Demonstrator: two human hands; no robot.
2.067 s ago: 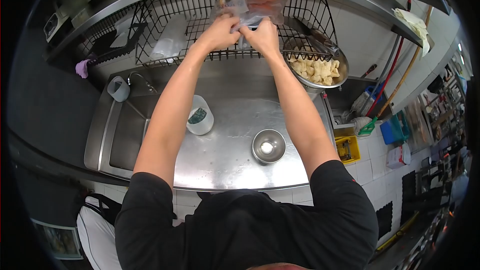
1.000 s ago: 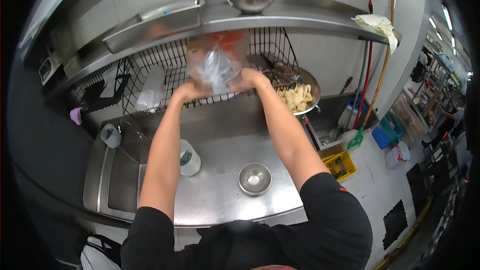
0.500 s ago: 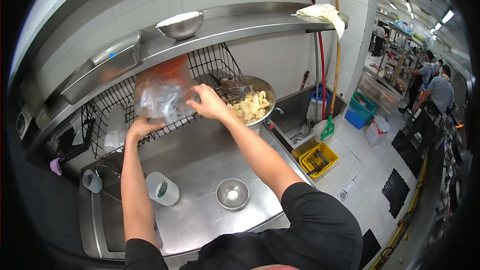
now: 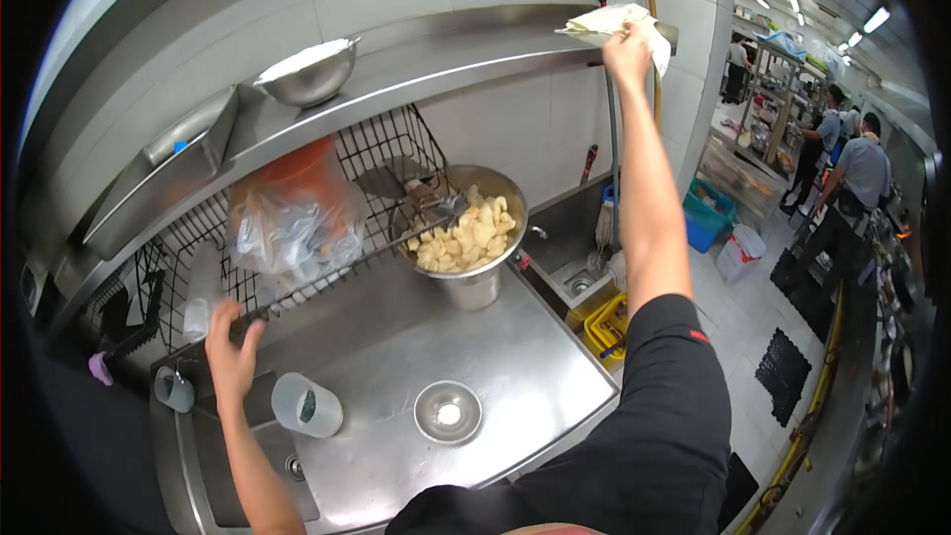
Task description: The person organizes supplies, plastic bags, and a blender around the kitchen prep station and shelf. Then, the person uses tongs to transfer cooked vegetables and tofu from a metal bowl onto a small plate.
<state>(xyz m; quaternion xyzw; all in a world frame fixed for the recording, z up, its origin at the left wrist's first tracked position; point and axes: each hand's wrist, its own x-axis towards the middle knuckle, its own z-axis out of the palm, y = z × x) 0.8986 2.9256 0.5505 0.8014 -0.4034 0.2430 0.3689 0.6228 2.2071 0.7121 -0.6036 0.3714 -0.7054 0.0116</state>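
Grasping a crumpled, drooping cream-coloured cloth (image 4: 606,18), the right hand (image 4: 628,54) is at the frame's upper right, the left hand (image 4: 230,362) loosely spread at lower left.

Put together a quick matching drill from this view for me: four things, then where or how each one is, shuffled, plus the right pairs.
Things:
1. Right hand
2. Left hand
3. Crumpled plastic bag
4. Metal bowl with white contents

Where or how:
A. Up on the steel shelf
B. At the pale cloth by the shelf's end
C. In the black wire rack
D. Fingers apart, holding nothing

Right pairs: 1-B, 2-D, 3-C, 4-A
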